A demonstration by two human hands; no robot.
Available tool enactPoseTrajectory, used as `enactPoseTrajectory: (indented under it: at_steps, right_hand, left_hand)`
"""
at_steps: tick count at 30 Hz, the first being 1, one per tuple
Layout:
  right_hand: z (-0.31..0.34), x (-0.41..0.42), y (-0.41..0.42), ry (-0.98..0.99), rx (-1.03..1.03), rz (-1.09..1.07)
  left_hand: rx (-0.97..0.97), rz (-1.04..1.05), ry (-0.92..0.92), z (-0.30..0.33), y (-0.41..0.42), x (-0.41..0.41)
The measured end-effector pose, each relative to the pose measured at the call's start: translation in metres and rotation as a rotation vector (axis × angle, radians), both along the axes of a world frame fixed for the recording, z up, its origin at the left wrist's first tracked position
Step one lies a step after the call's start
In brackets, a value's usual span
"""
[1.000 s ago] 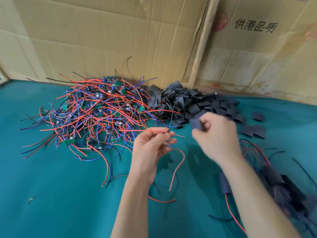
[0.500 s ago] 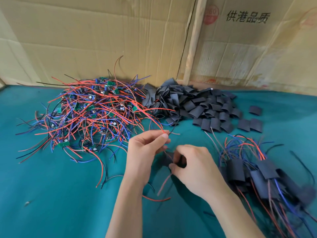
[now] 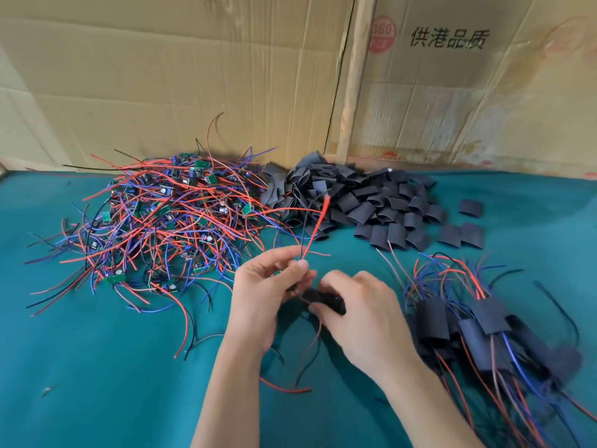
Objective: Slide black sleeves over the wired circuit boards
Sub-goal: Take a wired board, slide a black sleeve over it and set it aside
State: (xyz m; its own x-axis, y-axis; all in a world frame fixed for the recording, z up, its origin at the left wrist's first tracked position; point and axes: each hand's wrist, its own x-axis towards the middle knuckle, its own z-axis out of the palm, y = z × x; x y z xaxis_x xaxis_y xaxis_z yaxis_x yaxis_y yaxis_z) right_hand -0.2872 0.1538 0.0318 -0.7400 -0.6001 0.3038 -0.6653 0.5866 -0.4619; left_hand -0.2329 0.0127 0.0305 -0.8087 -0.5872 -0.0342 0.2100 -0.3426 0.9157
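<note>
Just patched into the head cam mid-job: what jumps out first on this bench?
The big tangle of red, blue and black wires with green boards heaped at back left, and the pile of black sleeves beside it. In front, the left hand pinches wires while the right hand holds a black sleeve.

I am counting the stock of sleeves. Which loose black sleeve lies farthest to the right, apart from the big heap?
The single sleeve at the far right, lying alone on the green cloth, above the pair of sleeves lying side by side.
</note>
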Motion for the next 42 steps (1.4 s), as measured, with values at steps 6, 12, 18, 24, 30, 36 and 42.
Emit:
enactPoseTrajectory:
  at_steps: [6, 12, 18, 24, 30, 36, 42]
  right_hand:
    - [0.005, -0.017, 0.013, -0.142, -0.292, -0.195]
    - [0.01, -0.023, 0.016, -0.372, -0.565, -0.229]
    - [0.025, -0.022, 0.024, -0.134, -0.96, -0.32]
    - [0.032, -0.02, 0.029, -0.051, -1.08, -0.326]
    - [0.033, -0.025, 0.034, -0.164, -1.17, -0.32]
    - [0.036, -0.023, 0.037, -0.149, -1.204, -0.32]
    - [0.039, -0.019, 0.034, -0.155, -1.19, -0.298]
  left_hand:
    - [-0.007, 0.001, -0.038, 0.003, 0.003, -0.001]
    - [-0.101, 0.005, -0.083, 0.003, 0.005, -0.003]
    - [-0.359, 0.03, -0.196, -0.006, 0.011, -0.009]
    - [-0.412, 0.0, -0.217, -0.005, 0.015, -0.01]
    - [-0.444, 0.002, -0.227, -0.006, 0.013, -0.008]
    - [-0.465, 0.075, -0.24, -0.009, 0.009, -0.01]
    - [-0.465, 0.077, -0.246, -0.008, 0.009, -0.009]
